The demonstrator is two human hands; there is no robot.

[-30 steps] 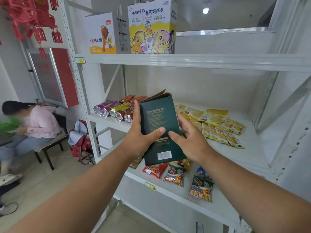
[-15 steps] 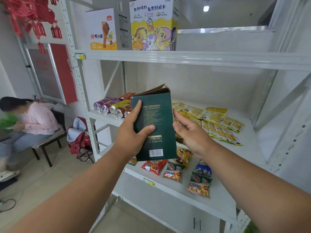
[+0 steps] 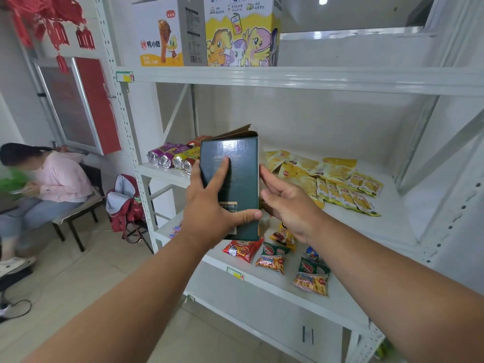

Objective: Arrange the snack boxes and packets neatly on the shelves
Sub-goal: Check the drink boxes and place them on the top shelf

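Note:
A dark green snack box [image 3: 242, 184] with its top flap open stands upright in the air in front of the middle shelf [image 3: 392, 226]. My left hand [image 3: 209, 205] grips it from the left, thumb across its lower front and forefinger up its face. My right hand [image 3: 288, 200] is beside the box's right edge with relaxed fingers; whether it touches the box is unclear. Yellow packets [image 3: 337, 182] lie on the shelf to the right, foil-ended tubes [image 3: 172, 158] at its left end, and small red and green packets [image 3: 272, 258] near the front edge.
Two cartons, a duck-leg carton [image 3: 162, 32] and a cartoon-pony carton [image 3: 241, 32], stand on the upper shelf [image 3: 340, 79]. At the left a person in pink sits on a chair [image 3: 44, 184], with a red bag [image 3: 125, 203] by the shelf's upright.
The green box has risen and now stands straighter in front of the shelf. My right hand has come off its lower edge to its right side.

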